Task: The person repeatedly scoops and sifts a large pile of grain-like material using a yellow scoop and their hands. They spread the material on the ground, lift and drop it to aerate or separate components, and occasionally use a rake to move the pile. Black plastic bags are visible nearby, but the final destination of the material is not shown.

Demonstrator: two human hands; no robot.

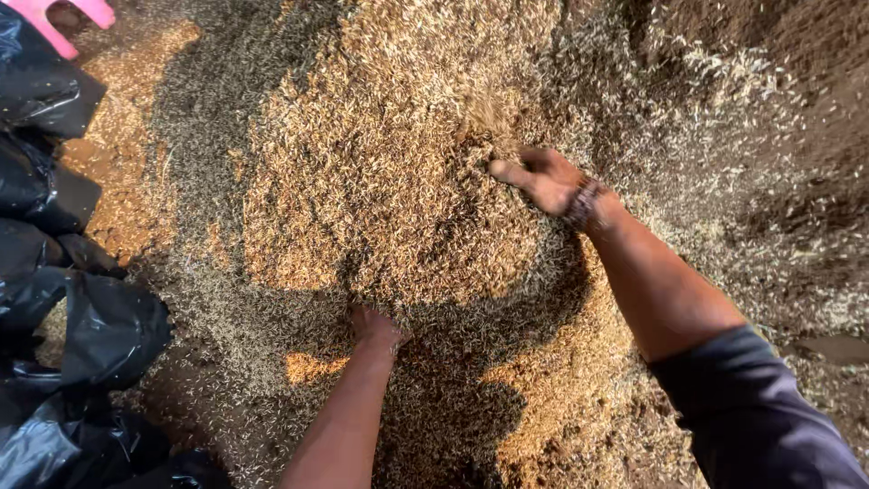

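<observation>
The loose golden-brown heap of husked grain [389, 181], spread on the ground under both hands, looks light, dry and free-flowing, best scooped from below with cupped palms. The left hand [373, 324] is buried to the fingers at its near edge, its grip hidden. The right hand [543, 179], arm outstretched, lies open with fingers spread on the heap's far side.

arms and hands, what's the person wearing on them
The right arm has a dark blue-grey sleeve pushed up above the elbow, and a beaded bracelet circles the wrist beside the right hand. The left arm is bare as far as shown; the left hand wears no glove.
</observation>
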